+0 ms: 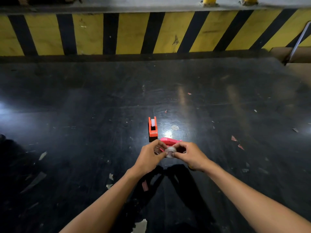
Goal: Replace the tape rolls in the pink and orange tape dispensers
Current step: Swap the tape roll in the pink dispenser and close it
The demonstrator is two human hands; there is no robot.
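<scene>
A small clear tape roll (pixel 170 151) is pinched between both hands just above the dark floor. My left hand (pixel 149 157) grips its left side with thumb and fingers, and my right hand (pixel 190 155) grips its right side. The pink tape dispenser (pixel 170 142) lies on the floor right behind the roll, partly hidden by my fingers. The orange tape dispenser (pixel 152 127) stands upright a little farther away, to the left, with a white strip showing in its slot.
The dark glossy floor (pixel 84 115) carries scattered scraps of tape and paper. A yellow-and-black striped barrier (pixel 134 32) runs across the far side. Cardboard (pixel 297 56) sits at the far right.
</scene>
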